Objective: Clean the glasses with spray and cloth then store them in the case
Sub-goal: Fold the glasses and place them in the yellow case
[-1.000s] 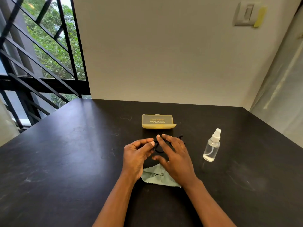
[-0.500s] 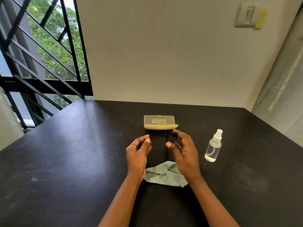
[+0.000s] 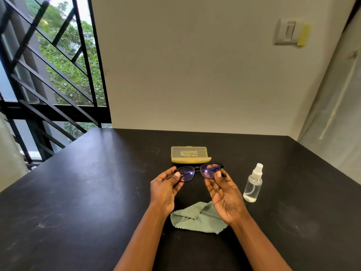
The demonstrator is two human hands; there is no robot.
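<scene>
Both hands hold the glasses (image 3: 199, 171) raised above the surface (image 3: 88, 192): left hand (image 3: 166, 187) pinches one lens edge, right hand (image 3: 224, 194) the other. Grip the frame only; fetch the spray bottle (image 3: 253, 184) next.

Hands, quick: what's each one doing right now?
Left hand: pinching the left end of the glasses.
Right hand: pinching the glasses' right end.
</scene>
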